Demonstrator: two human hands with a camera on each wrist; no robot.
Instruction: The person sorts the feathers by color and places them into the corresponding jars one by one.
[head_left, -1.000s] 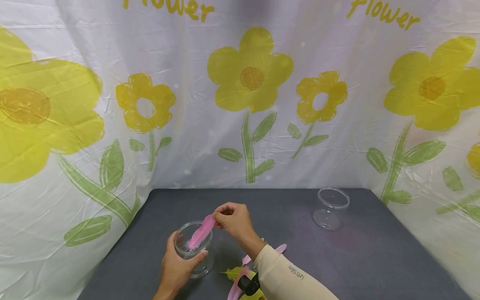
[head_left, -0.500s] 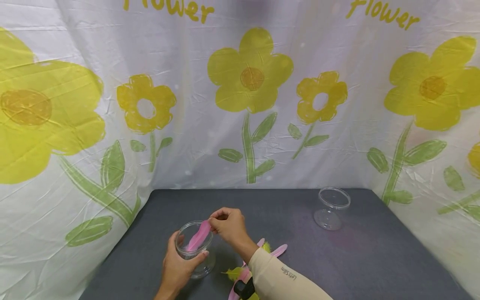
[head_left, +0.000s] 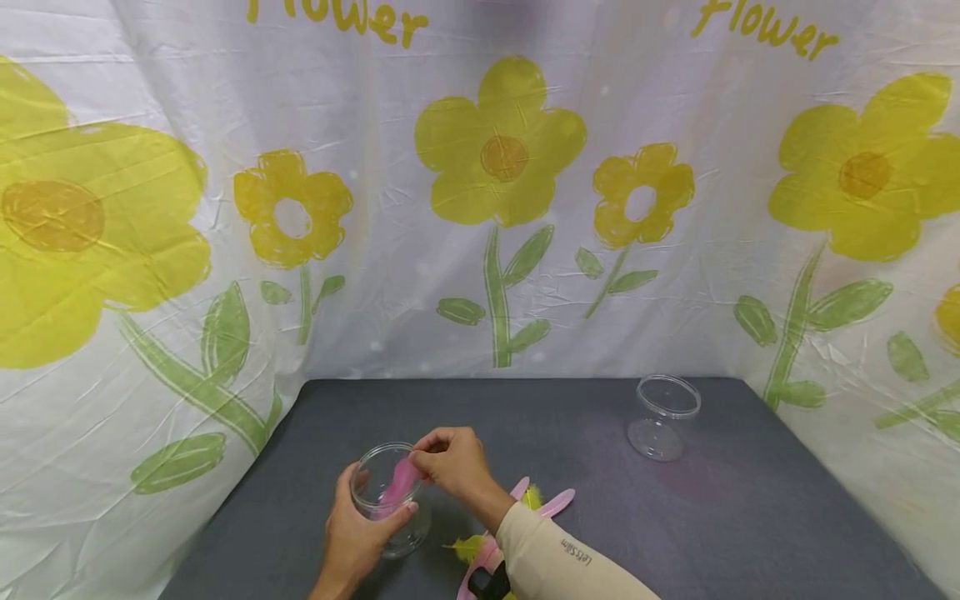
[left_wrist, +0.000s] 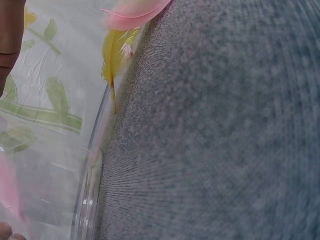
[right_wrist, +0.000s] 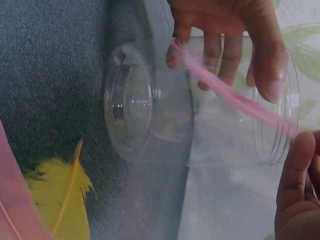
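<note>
A clear plastic jar [head_left: 405, 542] stands at the left of the dark table, its round mouth uncovered. My left hand [head_left: 354, 527] grips it round the upper side, thumb in front, fingers behind. With thumb and fingertips my right hand [head_left: 453, 460] pinches one end of a pink feather [head_left: 401, 482] at the jar's rim. Most of that feather slants down inside the jar, as the right wrist view shows of the pink feather [right_wrist: 220, 87]. Beneath the right forearm lie pink feathers [head_left: 557, 503] and yellow feathers [head_left: 469, 547], partly hidden by the sleeve and a black wrist device.
Another clear jar [head_left: 660, 425] stands at the back right of the grey table [head_left: 720, 517]. A white curtain [head_left: 390, 317] printed with yellow flowers hangs round the table's back and sides.
My right hand has moved slightly left and down, lowering the pink feather deeper into the jar. The left hand keeps its grip on the jar in nearly the same place.
</note>
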